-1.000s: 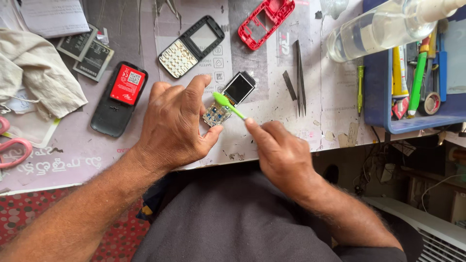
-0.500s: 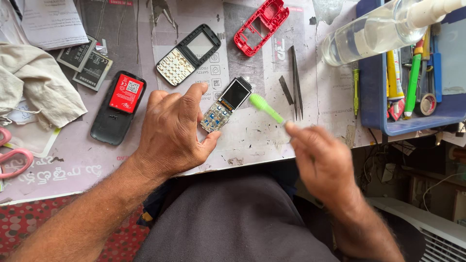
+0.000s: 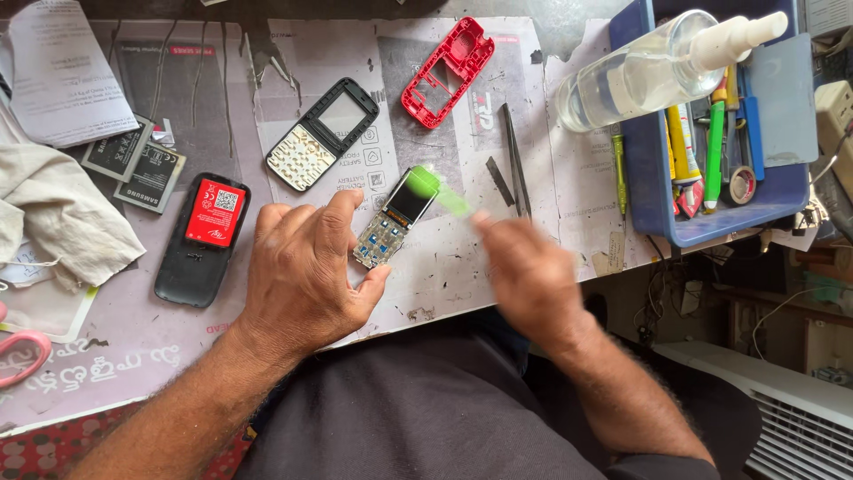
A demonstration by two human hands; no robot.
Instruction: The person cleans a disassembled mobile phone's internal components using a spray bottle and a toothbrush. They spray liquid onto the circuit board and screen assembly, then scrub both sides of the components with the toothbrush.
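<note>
At the far left of the surface (image 3: 133,356), a crumpled cloth (image 3: 62,218) is seen above pink scissor handles (image 3: 22,354), with two flat batteries (image 3: 133,164) beside them and a dark phone back with a red battery (image 3: 203,238) just to the right. A black keypad front cover (image 3: 322,133) lies further up. The left hand (image 3: 302,276) is laid flat with its fingers spread, and the bare phone board with its screen (image 3: 395,218) is steadied between thumb and forefinger. Since the earlier views, the green brush (image 3: 437,191) has been lifted from the keypad contacts to the screen end, so the cleaning appears to have moved along the board. The brush is gripped by the closed fingers of the blurred right hand (image 3: 533,276). A red frame (image 3: 449,71), tweezers (image 3: 514,160), a clear spray bottle (image 3: 657,67) and a blue tool tray (image 3: 653,178) follow on the right.
</note>
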